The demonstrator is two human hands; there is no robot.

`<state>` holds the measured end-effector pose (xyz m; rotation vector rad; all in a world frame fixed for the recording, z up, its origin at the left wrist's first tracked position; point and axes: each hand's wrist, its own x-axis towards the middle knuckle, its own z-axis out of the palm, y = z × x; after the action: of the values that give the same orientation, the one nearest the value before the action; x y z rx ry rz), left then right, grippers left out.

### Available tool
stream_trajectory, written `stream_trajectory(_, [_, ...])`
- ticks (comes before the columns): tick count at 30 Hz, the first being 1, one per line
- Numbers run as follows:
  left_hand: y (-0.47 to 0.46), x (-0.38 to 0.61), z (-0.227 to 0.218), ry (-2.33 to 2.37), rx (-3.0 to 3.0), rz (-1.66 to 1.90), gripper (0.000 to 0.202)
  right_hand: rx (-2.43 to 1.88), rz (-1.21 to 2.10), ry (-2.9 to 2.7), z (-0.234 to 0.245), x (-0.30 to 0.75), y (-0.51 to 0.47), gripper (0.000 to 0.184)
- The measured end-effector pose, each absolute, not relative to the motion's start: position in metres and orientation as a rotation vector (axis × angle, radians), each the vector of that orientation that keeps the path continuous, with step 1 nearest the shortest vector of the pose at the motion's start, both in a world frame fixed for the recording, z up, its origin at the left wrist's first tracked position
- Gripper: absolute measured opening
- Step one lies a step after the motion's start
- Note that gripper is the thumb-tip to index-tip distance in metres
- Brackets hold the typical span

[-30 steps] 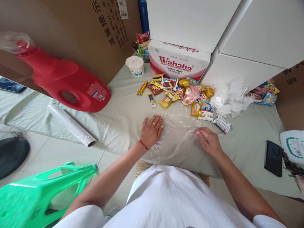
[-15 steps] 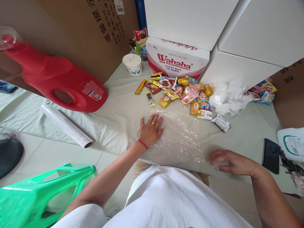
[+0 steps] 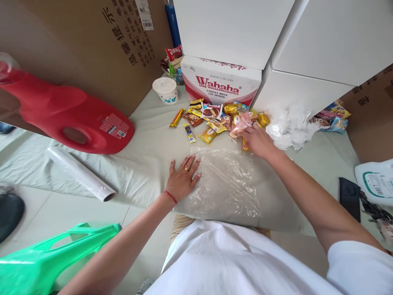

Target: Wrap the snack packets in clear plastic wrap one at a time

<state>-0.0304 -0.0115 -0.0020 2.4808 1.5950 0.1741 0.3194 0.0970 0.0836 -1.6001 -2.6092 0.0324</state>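
Observation:
A sheet of clear plastic wrap (image 3: 227, 184) lies spread on the pale cloth in front of me. My left hand (image 3: 183, 178) rests flat on its left edge, fingers spread, a ring on one finger and a red string on the wrist. My right hand (image 3: 257, 140) reaches past the sheet into a pile of small wrapped snacks (image 3: 215, 119). Its fingers curl down over the packets at the pile's right end, and I cannot make out whether they hold one.
A Wahaha carton (image 3: 219, 84) stands behind the snacks, a paper cup (image 3: 166, 90) to its left. A red jug (image 3: 67, 116) and a roll of wrap (image 3: 80, 173) lie left. Crumpled plastic (image 3: 288, 127) sits right, a black phone (image 3: 349, 196) farther right, a green stool (image 3: 46, 258) near left.
My right hand left the wrap's right edge, drew back toward me, then reached forward to the snack pile. My left hand has stayed flat on the wrap.

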Motion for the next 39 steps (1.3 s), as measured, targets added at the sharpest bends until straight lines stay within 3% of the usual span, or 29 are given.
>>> stream_trajectory(3, [-0.012,-0.03,-0.001,1.592,2.474,0.166,0.061,-1.532,-0.018,-2.747,0.067,0.302,0.134,0.049])
stream_trajectory(7, [-0.012,-0.03,0.0,1.582,2.465,0.178,0.061,-1.489,0.003,-2.756,0.057,0.302,0.156,0.04])
stream_trajectory(14, [-0.012,-0.031,-0.002,1.571,2.447,0.241,0.06,-1.656,0.284,-2.162,0.083,0.319,0.119,0.04])
stream_trajectory(20, [-0.012,-0.031,-0.001,1.565,2.443,0.267,0.06,-1.533,1.11,-2.147,0.074,0.274,0.042,0.027])
stream_trajectory(22, [-0.012,-0.03,0.0,1.571,2.438,0.26,0.06,-1.492,1.245,-2.246,0.067,0.253,0.02,0.026])
stream_trajectory(28, [-0.013,-0.028,0.003,1.573,2.411,0.253,0.059,-1.617,0.42,-2.381,0.072,0.232,-0.017,0.028])
stream_trajectory(32, [-0.014,-0.028,0.003,1.573,2.4,0.271,0.058,-1.31,0.484,-2.606,0.067,0.234,-0.04,0.037])
stream_trajectory(35, [-0.014,-0.029,0.002,1.577,2.405,0.258,0.059,-1.34,0.448,-2.701,0.048,0.237,-0.053,0.051])
stream_trajectory(39, [-0.013,-0.031,0.001,1.569,2.421,0.208,0.068,-1.367,0.337,-2.7,0.029,0.248,-0.056,0.05])
